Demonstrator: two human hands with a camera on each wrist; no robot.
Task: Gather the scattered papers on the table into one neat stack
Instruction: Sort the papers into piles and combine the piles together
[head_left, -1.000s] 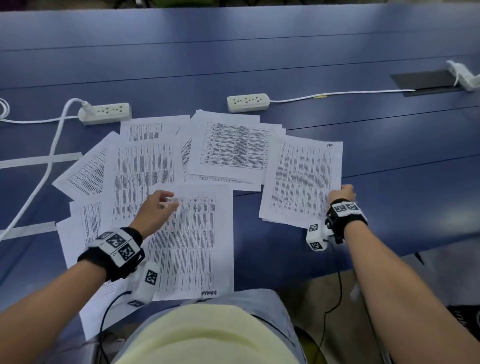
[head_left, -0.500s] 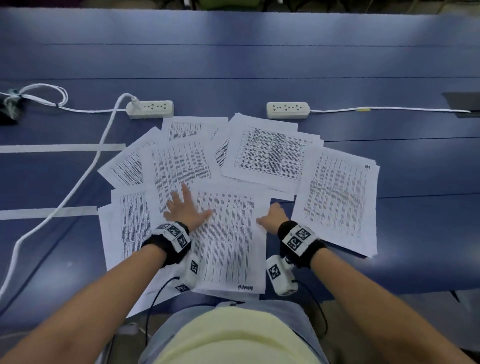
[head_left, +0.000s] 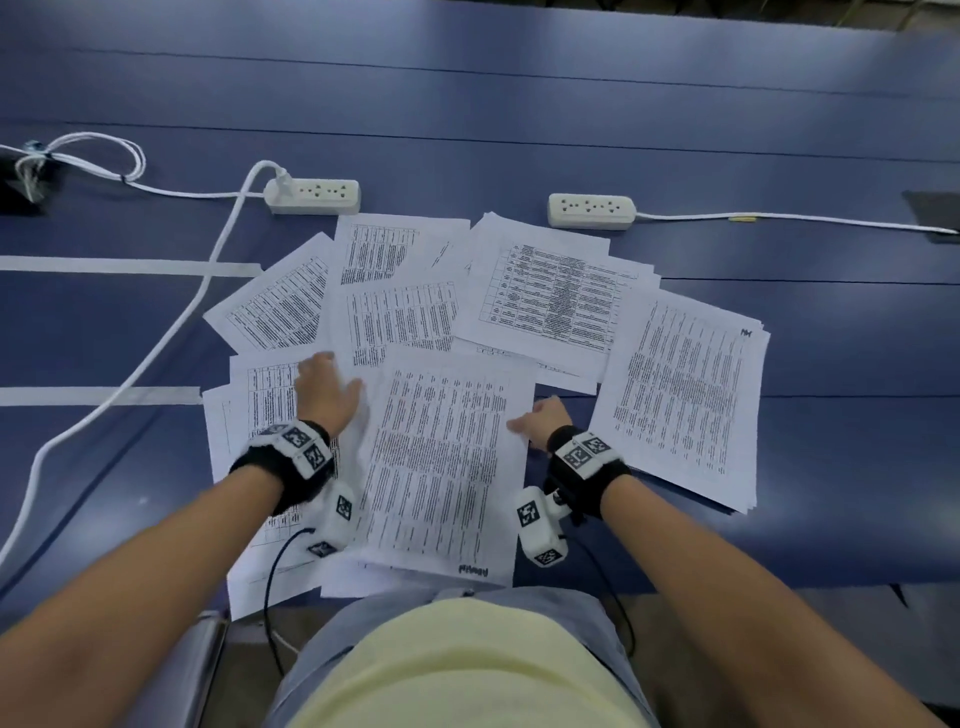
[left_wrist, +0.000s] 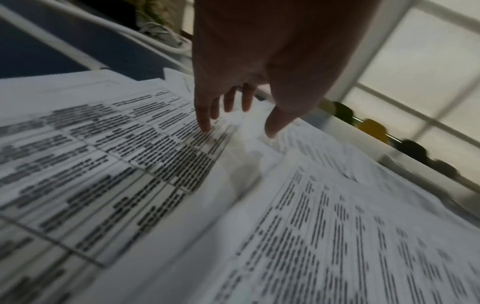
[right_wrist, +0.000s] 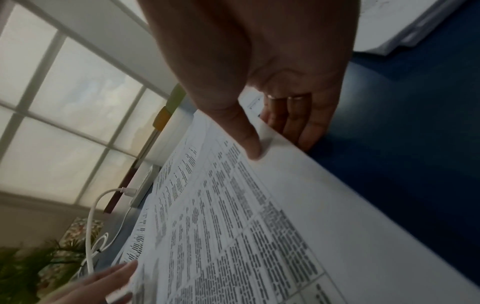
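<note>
Several printed white papers lie fanned across the blue table (head_left: 779, 130). The centre sheet (head_left: 441, 457) reaches the near edge. My right hand (head_left: 540, 421) pinches its right edge; in the right wrist view the thumb (right_wrist: 249, 144) lies on top of this sheet (right_wrist: 259, 226) and the fingers sit under it. My left hand (head_left: 327, 389) rests with straight fingers on the overlapping sheets (head_left: 260, 395) just left of the centre sheet, fingertips (left_wrist: 205, 125) touching the print. A small stack (head_left: 680, 400) lies to the right, and a sheet with a table form (head_left: 556, 296) behind.
Two white power strips (head_left: 314, 196) (head_left: 591, 210) sit just behind the papers. A thick white cable (head_left: 171, 332) runs down the left side. Two white tape strips (head_left: 130, 267) (head_left: 98, 396) cross the table at left. The near table edge is at my waist.
My right hand left the right-hand stack and came to the centre sheet's right edge. My left hand slid left off the centre sheet onto the sheets beside it.
</note>
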